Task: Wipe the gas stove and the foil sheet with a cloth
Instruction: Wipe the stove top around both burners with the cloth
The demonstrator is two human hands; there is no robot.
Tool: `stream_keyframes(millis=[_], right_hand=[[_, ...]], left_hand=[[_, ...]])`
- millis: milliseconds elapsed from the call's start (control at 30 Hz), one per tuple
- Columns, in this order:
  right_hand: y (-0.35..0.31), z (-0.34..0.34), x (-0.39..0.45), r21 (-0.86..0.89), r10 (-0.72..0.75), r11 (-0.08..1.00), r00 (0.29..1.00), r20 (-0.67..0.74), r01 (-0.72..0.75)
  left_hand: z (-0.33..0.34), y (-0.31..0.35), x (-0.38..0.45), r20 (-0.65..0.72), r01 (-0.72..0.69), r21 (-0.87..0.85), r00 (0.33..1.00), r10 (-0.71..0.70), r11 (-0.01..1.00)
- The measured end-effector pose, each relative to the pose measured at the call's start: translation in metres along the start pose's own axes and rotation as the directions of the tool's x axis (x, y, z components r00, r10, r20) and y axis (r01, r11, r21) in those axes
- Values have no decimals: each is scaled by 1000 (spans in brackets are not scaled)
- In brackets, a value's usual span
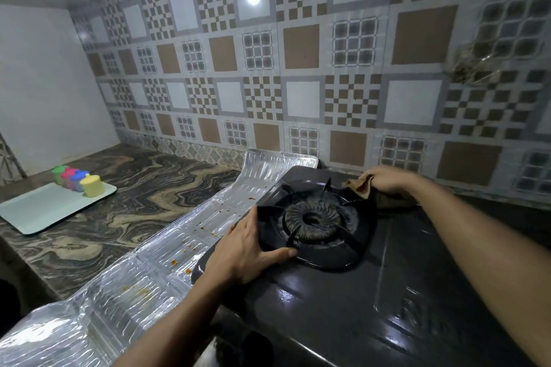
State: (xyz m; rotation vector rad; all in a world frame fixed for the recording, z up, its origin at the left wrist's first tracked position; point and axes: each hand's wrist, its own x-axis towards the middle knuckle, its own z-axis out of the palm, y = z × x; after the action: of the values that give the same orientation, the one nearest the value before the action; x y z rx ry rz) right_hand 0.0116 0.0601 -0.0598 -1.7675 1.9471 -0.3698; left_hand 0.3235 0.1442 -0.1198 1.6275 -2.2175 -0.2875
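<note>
A black gas stove (351, 301) fills the lower right, with a round burner (313, 222) under a black pan support. My left hand (250, 247) rests on the stove's left edge, fingers over the side and thumb lying against the pan support's rim. My right hand (387, 180) presses a brown cloth (390, 201) onto the stove's far side behind the burner. A shiny foil sheet (155, 259) runs along the stove's left side from the wall to the near edge, with small orange food crumbs on it.
A marbled counter (119, 202) stretches left of the foil. On it lies a pale tray (35, 211) carrying several coloured small containers (76, 180). A patterned tiled wall (298, 83) stands close behind the stove.
</note>
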Motion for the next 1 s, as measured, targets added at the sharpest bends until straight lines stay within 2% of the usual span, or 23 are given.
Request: stream_keyframes(millis=[133, 267, 433, 467, 533, 600, 700, 767, 833, 933, 1000], right_hand=[[26, -2, -29, 35, 132, 991, 988, -86, -129], [26, 4, -65, -11, 110, 994, 991, -80, -111], [19, -11, -106, 43, 55, 997, 982, 180, -64], [21, -15, -111, 55, 47, 997, 983, 180, -57], [27, -24, -117, 93, 45, 994, 995, 86, -53], [35, -35, -118, 135, 55, 990, 995, -78, -45], [40, -48, -114, 176, 46, 984, 957, -286, 5], [36, -51, -109, 203, 73, 979, 928, -366, 3], [32, -41, -105, 178, 132, 982, 924, -360, -71], [35, -5, -93, 1, 205, 977, 943, -260, -212], [33, 19, -88, -114, 201, 964, 938, -281, -241]], left_hand=[[1, 2, -1, 6, 23, -1, 1000, -23, 1000], [0, 3, -3, 19, 35, 3, 999, -35, 999], [0, 4, -6, 16, 41, -3, 999, -41, 999], [-1, 5, -6, 19, 39, -5, 999, -38, 999], [-1, 4, -6, 14, 25, -25, 1000, -25, 999], [-1, 4, -6, -1, 2, -37, 1000, -2, 999], [0, 5, -5, -16, -14, -27, 1000, 13, 1000], [1, 5, -5, -26, -16, -26, 1000, 16, 1000], [2, 3, -4, -21, -9, -29, 1000, 9, 1000], [2, -1, 0, -22, -3, -25, 1000, 2, 1000], [4, -2, 1, -30, -15, -29, 999, 14, 999]])
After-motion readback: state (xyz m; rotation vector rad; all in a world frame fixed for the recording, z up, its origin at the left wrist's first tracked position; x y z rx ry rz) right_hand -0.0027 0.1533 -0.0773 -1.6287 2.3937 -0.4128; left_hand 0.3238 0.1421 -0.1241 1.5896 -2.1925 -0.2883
